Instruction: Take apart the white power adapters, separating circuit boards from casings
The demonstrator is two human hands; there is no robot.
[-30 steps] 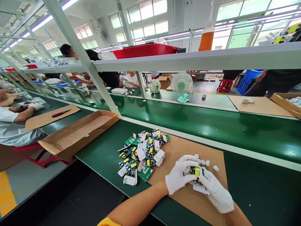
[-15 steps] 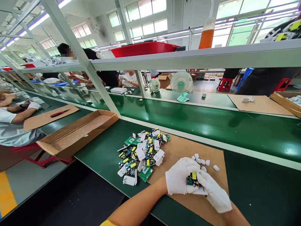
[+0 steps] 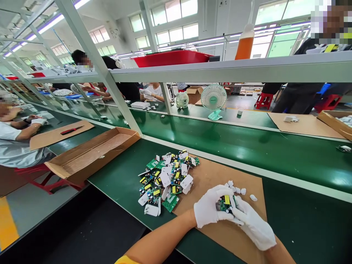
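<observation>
My left hand [image 3: 211, 206], in a white glove, has its fingers closed round a small green circuit board [image 3: 226, 204] with a yellow transformer on it. From the other side my right hand [image 3: 254, 224], gloved too, grips the same board, with its fingers along the right edge. A white plastic piece shows under the board between my hands; the gloves hide part of it. Beneath lies a brown cardboard sheet [image 3: 247, 179]. Several small white pieces [image 3: 243, 191] rest on it just beyond my hands. To the left is a pile of circuit boards with white plug covers [image 3: 165, 179].
A long open cardboard box [image 3: 93, 154] stands left of the pile. Beyond the cardboard runs a green conveyor belt [image 3: 220, 139] behind a pale rail. Overhead is a shelf [image 3: 220, 71] with a red tray [image 3: 173, 57] and an orange bottle [image 3: 244, 46]. Co-workers sit at the left and far side.
The circuit board has turned a little in my hands, so more of it shows. My right hand has shifted slightly right. A dark item has come into view on the belt at right.
</observation>
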